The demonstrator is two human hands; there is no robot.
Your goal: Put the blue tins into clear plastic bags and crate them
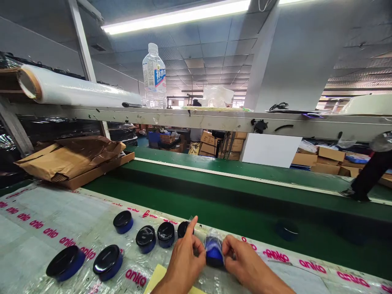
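Evidently, the blue tub sits near the far edge of the surface, its clear wrap pinched in the right hand's closed grip. The left hand's grip is almost closed beside it, holding what I cannot tell. The tub looks light and stiff, the wrap soft and slippery; its firm sides suit holding.

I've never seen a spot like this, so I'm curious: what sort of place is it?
Probably a factory packing line: a green conveyor belt runs past the bench, blue-and-black round items sit on printed plastic, and cardboard boxes are piled behind.
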